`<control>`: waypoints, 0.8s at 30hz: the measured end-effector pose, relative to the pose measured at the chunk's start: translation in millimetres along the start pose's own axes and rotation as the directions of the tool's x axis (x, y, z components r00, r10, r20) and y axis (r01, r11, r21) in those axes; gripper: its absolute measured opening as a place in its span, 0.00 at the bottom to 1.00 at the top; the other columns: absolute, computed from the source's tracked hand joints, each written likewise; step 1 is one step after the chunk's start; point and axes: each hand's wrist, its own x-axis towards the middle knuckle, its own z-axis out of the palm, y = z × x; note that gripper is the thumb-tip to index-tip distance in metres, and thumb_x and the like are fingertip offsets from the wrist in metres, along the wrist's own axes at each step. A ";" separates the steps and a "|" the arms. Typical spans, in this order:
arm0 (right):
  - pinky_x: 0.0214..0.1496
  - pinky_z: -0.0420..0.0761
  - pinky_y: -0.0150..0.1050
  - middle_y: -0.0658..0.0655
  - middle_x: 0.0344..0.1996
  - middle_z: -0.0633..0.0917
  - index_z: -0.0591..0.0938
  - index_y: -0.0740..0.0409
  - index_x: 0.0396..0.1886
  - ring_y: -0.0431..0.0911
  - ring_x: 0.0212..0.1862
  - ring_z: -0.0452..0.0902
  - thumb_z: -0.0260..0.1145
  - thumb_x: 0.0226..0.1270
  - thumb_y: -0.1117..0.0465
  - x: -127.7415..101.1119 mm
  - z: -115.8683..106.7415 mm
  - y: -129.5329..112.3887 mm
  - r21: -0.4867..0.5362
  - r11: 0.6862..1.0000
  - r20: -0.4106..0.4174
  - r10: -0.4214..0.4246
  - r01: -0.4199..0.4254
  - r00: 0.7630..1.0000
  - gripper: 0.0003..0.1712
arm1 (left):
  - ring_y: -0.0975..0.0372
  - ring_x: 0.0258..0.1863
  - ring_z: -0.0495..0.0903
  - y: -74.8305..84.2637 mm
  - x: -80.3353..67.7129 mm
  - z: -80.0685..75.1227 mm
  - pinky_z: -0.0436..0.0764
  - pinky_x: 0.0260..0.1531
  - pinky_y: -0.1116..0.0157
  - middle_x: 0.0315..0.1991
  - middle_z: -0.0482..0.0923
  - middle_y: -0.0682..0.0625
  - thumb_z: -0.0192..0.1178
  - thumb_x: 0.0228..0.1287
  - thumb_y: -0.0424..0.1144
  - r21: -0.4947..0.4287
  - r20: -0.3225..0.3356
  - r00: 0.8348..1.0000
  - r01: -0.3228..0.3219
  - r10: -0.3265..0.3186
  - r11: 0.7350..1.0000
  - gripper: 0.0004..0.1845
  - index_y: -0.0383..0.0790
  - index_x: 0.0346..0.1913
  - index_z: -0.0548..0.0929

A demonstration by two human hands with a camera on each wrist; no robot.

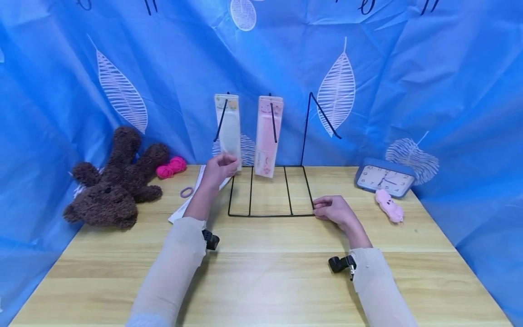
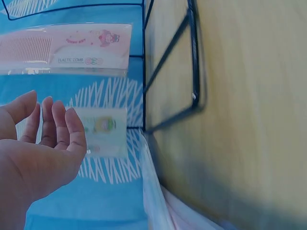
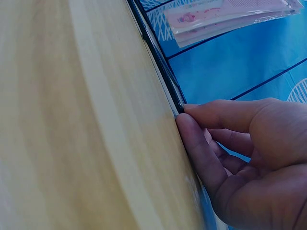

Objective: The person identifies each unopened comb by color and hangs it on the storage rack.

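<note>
A black wire display rack (image 1: 269, 216) stands on the table, with hooks rising at its back. From the left hook hangs a pale green packaged comb (image 1: 229, 122), and from the middle one a pink packaged comb (image 1: 267, 136) labelled "plastic comb" in the left wrist view. The right hook (image 1: 325, 116) carries nothing. My left hand (image 1: 220, 170) is at the lower end of the green comb, fingers loosely bent, thumb apart, nothing between them. My right hand (image 3: 259, 143) pinches the front right corner of the rack's base between thumb and forefinger.
To the left lie a brown teddy bear (image 1: 110, 181), pink yarn (image 1: 171, 167), a purple ring (image 1: 186, 192) and a white packet (image 1: 180, 211) partly under my left arm. At the right are a blue clock (image 1: 385, 178) and a pink plush toy (image 1: 389, 206). A blue curtain (image 1: 278, 54) hangs behind.
</note>
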 end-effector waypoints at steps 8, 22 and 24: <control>0.47 0.85 0.38 0.63 0.45 0.81 0.74 0.77 0.62 0.46 0.42 0.83 0.68 0.64 0.77 0.5 -0.7 0.4 0.004 1.000 0.003 0.002 -0.002 1.000 0.26 | 0.62 0.42 0.80 -16.3 -9.1 -30.7 0.78 0.58 0.50 0.42 0.80 0.50 0.63 0.70 0.31 0.032 -0.007 1.000 0.027 -0.026 0.999 0.19 0.24 0.59 0.75; 0.47 0.85 0.37 0.65 0.46 0.80 0.73 0.78 0.63 0.46 0.42 0.83 0.68 0.64 0.76 0.6 -0.6 -1.0 0.015 1.000 0.020 -0.005 0.004 1.000 0.27 | 0.60 0.48 0.79 -27.5 -27.1 -78.8 0.78 0.58 0.53 0.53 0.79 0.41 0.65 0.70 0.35 0.175 -0.014 0.996 0.094 -0.093 0.980 0.22 0.29 0.62 0.73; 0.47 0.85 0.37 0.65 0.46 0.80 0.74 0.78 0.63 0.46 0.41 0.83 0.67 0.64 0.76 0.6 -1.0 -1.0 0.014 1.000 0.017 -0.005 0.005 1.000 0.27 | 0.61 0.48 0.80 -29.7 -29.5 -85.2 0.78 0.58 0.54 0.54 0.78 0.41 0.65 0.70 0.35 0.193 -0.018 0.995 0.103 -0.102 0.976 0.24 0.29 0.64 0.72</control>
